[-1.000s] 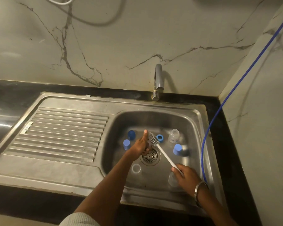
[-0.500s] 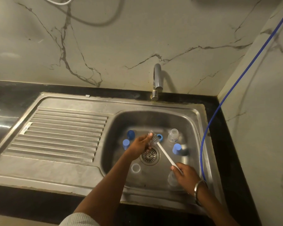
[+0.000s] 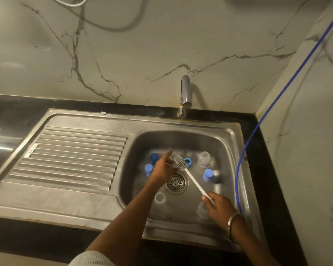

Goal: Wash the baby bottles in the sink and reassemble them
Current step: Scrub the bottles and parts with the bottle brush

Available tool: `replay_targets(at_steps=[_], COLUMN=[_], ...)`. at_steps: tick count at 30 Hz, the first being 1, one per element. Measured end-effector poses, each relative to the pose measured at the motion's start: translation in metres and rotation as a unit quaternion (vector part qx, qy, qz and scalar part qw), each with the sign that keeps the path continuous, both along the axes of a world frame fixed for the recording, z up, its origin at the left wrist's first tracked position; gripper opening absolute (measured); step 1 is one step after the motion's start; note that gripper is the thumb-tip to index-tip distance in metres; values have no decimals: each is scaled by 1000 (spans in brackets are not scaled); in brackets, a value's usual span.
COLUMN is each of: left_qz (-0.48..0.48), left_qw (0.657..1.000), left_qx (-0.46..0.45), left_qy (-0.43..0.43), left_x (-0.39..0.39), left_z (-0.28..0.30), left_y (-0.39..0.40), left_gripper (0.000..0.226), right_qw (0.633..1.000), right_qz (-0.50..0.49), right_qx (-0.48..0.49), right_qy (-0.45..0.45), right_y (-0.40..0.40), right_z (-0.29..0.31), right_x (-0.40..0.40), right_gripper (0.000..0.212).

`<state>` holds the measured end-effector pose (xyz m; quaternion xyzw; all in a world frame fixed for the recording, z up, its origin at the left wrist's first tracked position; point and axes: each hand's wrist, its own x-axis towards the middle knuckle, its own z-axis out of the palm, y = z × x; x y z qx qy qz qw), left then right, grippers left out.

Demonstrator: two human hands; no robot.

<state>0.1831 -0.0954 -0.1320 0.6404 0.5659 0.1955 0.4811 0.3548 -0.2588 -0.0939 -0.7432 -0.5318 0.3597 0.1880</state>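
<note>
A marble wall [image 3: 161, 45] fills the upper half of the frame, with a dark counter [image 3: 17, 116] below it. A steel sink [image 3: 236, 143] sits in the counter, its ribbed drainboard [image 3: 75, 154] at centre left and its basin at centre right under a tap [image 3: 185, 93]. A blue hose [image 3: 277, 96] runs down the right side of the frame to the basin's edge. The left hand [image 3: 162, 169] reaches into the basin and pinches a small clear bottle part [image 3: 171, 164], too blurred to name. The right hand [image 3: 218, 206], low and right of centre, grips the white handle of a bottle brush [image 3: 192, 179], whose bristled head touches that clear part. A clear bottle [image 3: 203, 159] stands in the upper right of the basin, a blue cap [image 3: 208, 175] just below it. A blue ring [image 3: 188, 162] lies beside the brush head. Two more blue caps [image 3: 148, 169] stand left of the left hand. A clear ring [image 3: 160, 197] lies lower left of the drain [image 3: 176, 183]
</note>
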Motion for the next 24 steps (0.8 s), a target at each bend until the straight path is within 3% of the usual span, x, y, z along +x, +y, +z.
replay_targets(at_steps=[6, 10, 12, 14, 16, 18, 21, 24], left_qz=[-16, -21, -11, 22, 54, 58, 63, 91], left_qw=[997, 997, 997, 998, 998, 988, 936, 880], left_qx=[54, 59, 65, 55, -6, -90, -236, -338], left_qy=[55, 48, 38, 6, -43, -113, -252, -322], left_x=[3, 8, 8, 7, 7, 7, 9, 9], left_z=[-3, -6, -9, -12, -9, -3, 9, 17], left_y=[3, 3, 3, 4, 3, 3, 0, -4], left_gripper=[90, 95, 85, 57, 25, 10, 23, 28], right_qw=[1000, 1000, 999, 999, 999, 1000, 1000, 1000], right_qz=[30, -8, -29, -40, -28, -3, 5, -7], right_qx=[-8, -6, -8, -10, -1, 10, 22, 24], right_qy=[-1, -16, -24, -32, -15, 3, 2, 1], right_y=[-3, -1, 1, 1, -1, -3, -2, 3], right_z=[1, -3, -4, -4, -4, -3, -3, -2], right_x=[0, 1, 1, 3, 4, 2, 1, 0], right_gripper=[23, 22, 24, 25, 24, 22, 20, 24])
